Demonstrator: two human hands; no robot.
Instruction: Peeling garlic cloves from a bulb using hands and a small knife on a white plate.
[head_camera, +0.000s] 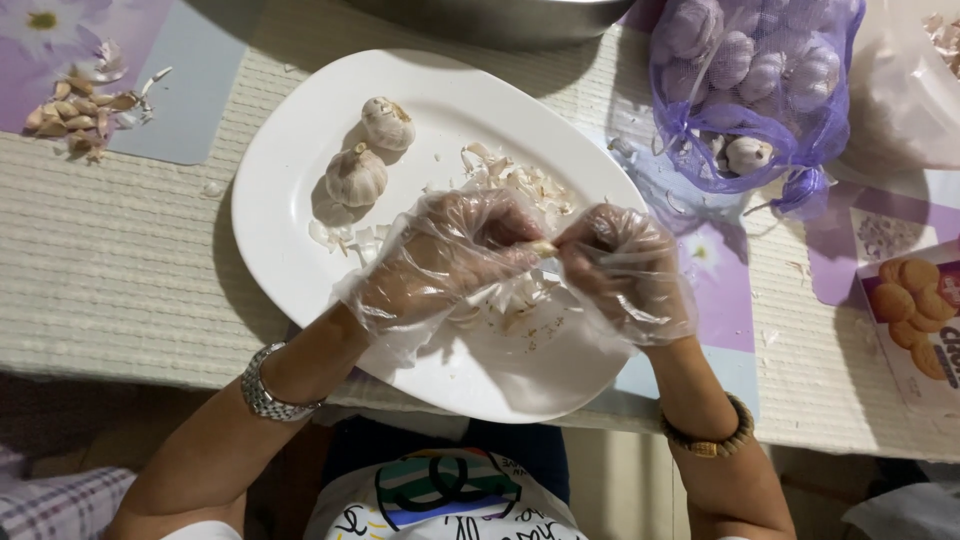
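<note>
Head view, looking straight down. Table covered by a cream woven cloth (120, 260); purple flower-print plastic mats lie on it at the far-left corner and along the right side.

Large white oval ceramic plate (290, 170) sits at the near edge of the table, its near rim overhanging toward the person. Grey metal bowl (490, 15) at the far edge, only its rim in view. Purple mesh bag of whole garlic bulbs (755, 85) at the far right, just beyond the plate's right rim. Printed biscuit box (915, 320) at the right edge, partly cut off.

On the plate: two whole white garlic bulbs (357, 176), one just beyond the other, toward the far-left part. Loose papery garlic skins (520, 180) scattered around the plate's middle and under the hands.

Left hand (440, 262) and right hand (625, 268), both in clear thin plastic gloves, meet over the plate's centre. Fingertips of both pinch one small pale garlic clove (543, 247) between them, held above the plate. Silver metal watch on the left wrist, beaded bracelet on the right.

Small pile of separated garlic cloves (80, 110) at the far-left corner, on the mat, well apart from the plate.
</note>
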